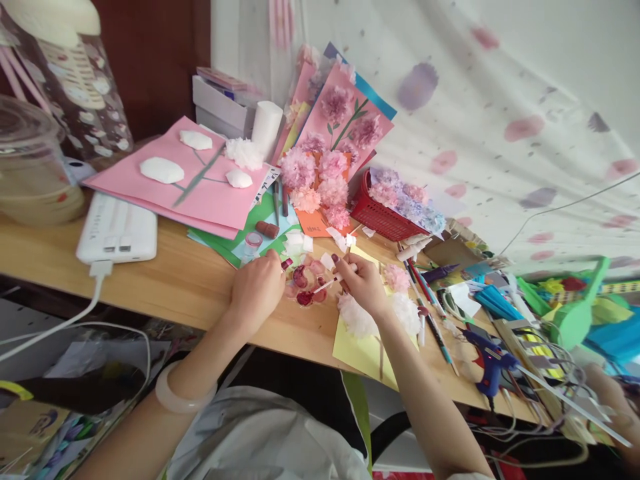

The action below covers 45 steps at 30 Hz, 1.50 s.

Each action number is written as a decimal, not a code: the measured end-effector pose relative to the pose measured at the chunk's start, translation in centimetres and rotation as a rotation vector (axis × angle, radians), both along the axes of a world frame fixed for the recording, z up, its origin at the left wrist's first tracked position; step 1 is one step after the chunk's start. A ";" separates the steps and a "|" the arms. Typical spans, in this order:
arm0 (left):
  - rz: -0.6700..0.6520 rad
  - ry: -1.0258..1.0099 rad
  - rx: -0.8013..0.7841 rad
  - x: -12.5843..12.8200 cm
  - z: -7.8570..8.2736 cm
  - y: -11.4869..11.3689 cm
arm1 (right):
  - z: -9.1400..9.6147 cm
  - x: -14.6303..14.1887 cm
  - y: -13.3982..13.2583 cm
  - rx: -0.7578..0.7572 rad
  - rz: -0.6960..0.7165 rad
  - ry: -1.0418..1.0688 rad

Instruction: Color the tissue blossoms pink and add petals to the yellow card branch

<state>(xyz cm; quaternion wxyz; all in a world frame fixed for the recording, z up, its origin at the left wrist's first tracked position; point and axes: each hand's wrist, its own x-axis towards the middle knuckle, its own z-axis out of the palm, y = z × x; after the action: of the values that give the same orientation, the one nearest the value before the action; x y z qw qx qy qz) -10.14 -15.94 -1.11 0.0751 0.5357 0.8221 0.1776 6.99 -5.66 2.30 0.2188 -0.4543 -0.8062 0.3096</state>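
A clear palette (305, 280) with round wells of pink and dark red paint lies on the wooden table. At its left edge, my left hand (257, 290) is closed, its fingers curled; what they grip is hidden. My right hand (364, 283) pinches a thin white cotton swab (327, 285) slanting down to the wells. Beneath my right forearm, a yellow card (353, 343) carries white tissue flowers (357, 317) and a pink flower (397, 277). Beyond the palette lie white tissue scraps (297, 243) and a small clear jar (253, 241).
A pink card (175, 177) with white pieces and a power bank (117, 230) lie left. Pink flower cards (345, 113) lean behind, beside a red basket (383, 220) of flowers. Pens, brushes and a blue glue gun (487, 360) crowd the right, where another person's hand (610, 393) shows.
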 end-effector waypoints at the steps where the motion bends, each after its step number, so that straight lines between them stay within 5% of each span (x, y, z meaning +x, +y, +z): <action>1: -0.002 -0.005 -0.003 0.0 0.0 0.0 | -0.1 0.3 -0.2 -0.013 0.035 0.018; 11: 0.005 -0.017 -0.012 0.0 0.3 0.1 | -1.2 2.3 -0.3 0.075 0.144 0.072; 18: 0.003 -0.010 -0.008 0.0 0.1 0.0 | -2.3 2.3 0.1 -0.013 0.130 0.097; 45: -0.005 0.027 0.012 -0.1 -0.2 0.2 | -1.0 2.7 0.7 0.116 0.155 -0.051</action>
<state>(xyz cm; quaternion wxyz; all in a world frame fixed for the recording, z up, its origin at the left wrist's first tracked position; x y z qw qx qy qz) -10.28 -15.73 -1.34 0.0613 0.5405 0.8206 0.1752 9.65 -5.00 1.26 0.1998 -0.3848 -0.8608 0.2666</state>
